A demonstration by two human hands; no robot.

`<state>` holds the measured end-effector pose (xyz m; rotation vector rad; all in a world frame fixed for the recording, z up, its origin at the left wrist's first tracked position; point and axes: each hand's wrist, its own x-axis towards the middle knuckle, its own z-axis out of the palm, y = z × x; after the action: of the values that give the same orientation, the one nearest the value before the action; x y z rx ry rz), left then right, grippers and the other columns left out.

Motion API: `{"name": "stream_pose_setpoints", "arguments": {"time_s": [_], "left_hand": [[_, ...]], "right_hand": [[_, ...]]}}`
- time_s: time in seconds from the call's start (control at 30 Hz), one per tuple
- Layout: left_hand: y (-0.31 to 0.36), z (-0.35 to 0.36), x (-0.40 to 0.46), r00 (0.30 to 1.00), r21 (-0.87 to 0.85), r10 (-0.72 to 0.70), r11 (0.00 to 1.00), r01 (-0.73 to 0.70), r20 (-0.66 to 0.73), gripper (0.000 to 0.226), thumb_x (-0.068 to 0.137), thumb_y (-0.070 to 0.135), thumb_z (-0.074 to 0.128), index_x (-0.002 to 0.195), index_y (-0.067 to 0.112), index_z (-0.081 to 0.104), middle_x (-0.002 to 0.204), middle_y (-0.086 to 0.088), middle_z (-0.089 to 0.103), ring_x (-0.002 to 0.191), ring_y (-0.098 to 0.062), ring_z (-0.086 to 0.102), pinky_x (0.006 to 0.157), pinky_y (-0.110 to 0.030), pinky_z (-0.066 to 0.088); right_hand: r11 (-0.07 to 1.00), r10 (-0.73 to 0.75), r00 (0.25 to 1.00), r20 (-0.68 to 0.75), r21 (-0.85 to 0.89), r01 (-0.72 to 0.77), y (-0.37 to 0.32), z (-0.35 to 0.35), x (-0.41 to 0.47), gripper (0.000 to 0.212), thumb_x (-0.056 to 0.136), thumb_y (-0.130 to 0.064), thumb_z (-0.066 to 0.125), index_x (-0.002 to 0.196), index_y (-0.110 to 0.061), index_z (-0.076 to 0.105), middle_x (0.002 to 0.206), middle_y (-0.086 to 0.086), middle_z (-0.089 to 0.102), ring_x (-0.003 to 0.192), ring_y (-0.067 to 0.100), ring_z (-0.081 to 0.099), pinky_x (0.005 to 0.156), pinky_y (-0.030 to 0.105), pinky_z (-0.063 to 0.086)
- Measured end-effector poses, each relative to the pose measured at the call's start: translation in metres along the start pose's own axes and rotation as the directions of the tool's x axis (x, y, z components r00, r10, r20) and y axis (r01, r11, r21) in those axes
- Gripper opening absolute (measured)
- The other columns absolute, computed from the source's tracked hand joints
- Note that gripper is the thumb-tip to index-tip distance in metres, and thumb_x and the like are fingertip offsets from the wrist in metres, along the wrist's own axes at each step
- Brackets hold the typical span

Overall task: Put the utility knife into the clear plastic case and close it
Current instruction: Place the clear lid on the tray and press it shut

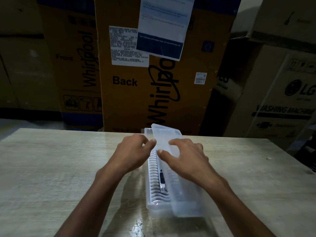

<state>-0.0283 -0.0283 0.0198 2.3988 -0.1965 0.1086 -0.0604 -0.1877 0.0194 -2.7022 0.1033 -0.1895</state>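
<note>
A long clear plastic case [158, 205] lies lengthwise on the pale table [51, 168], its ribbed base facing up. The utility knife [162, 181] rests inside the base, only its dark slider and metal end showing. The translucent lid [164, 135] stands half raised over the base's right side. My right hand [186, 158] has thumb and fingers on the lid's free edge. My left hand [132, 151] is at the case's left rim, thumb tip touching the lid near the far end.
Large cardboard appliance boxes [153, 74] stand right behind the table's far edge. More boxes [282, 100] are stacked at the right. The table's right edge [290, 156] slants close to the case.
</note>
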Motion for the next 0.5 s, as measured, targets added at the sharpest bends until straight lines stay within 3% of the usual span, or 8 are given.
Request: {"name": "stream_pose_setpoints", "arguments": {"time_s": [0.1, 0.27, 0.4, 0.5], "left_hand": [[-0.001, 0.002, 0.001, 1.0, 0.012, -0.008, 1.0, 0.008, 0.011, 0.048, 0.096, 0.05, 0.049, 0.119, 0.013, 0.068, 0.126, -0.006, 0.069, 0.085, -0.021, 0.069, 0.086, -0.045, 0.057], [-0.005, 0.0, 0.001, 0.999, 0.011, -0.048, 0.999, 0.048, 0.015, 0.057, 0.092, 0.045, 0.06, 0.138, 0.012, 0.053, 0.14, -0.008, 0.059, 0.097, -0.026, 0.07, 0.088, -0.047, 0.058], [-0.008, 0.001, 0.001, 0.998, -0.047, -0.047, 0.998, 0.05, 0.046, 0.059, 0.091, 0.033, 0.066, 0.143, 0.012, 0.047, 0.141, -0.01, 0.058, 0.105, -0.028, 0.068, 0.086, -0.049, 0.06], [-0.008, 0.002, 0.001, 0.996, -0.118, -0.059, 0.991, 0.067, 0.071, 0.056, 0.092, 0.024, 0.066, 0.143, 0.011, 0.046, 0.138, -0.012, 0.058, 0.091, -0.025, 0.072, 0.074, -0.043, 0.064]], "right_hand": [[0.999, -0.045, 0.999, 0.004, 0.025, 0.045, 0.001, 0.005, 0.001, 0.055, 0.092, -0.065, 0.046, 0.135, -0.032, 0.055, 0.152, -0.008, 0.047, 0.142, 0.022, 0.031, 0.105, 0.049, 0.035], [0.988, -0.056, 0.998, -0.001, 0.147, 0.055, 0.008, -0.009, 0.005, 0.045, 0.096, -0.048, 0.056, 0.136, -0.027, 0.056, 0.152, -0.005, 0.047, 0.142, 0.019, 0.039, 0.11, 0.042, 0.039], [0.988, 0.019, 0.996, 0.091, 0.151, -0.033, 0.015, -0.023, 0.006, 0.054, 0.094, -0.044, 0.062, 0.142, -0.022, 0.051, 0.15, 0.001, 0.052, 0.129, 0.021, 0.056, 0.102, 0.042, 0.05], [0.99, 0.047, 0.984, 0.171, 0.125, -0.069, 0.015, -0.03, 0.005, 0.057, 0.094, -0.041, 0.064, 0.144, -0.02, 0.049, 0.145, 0.008, 0.055, 0.118, 0.024, 0.062, 0.09, 0.04, 0.058]]}}
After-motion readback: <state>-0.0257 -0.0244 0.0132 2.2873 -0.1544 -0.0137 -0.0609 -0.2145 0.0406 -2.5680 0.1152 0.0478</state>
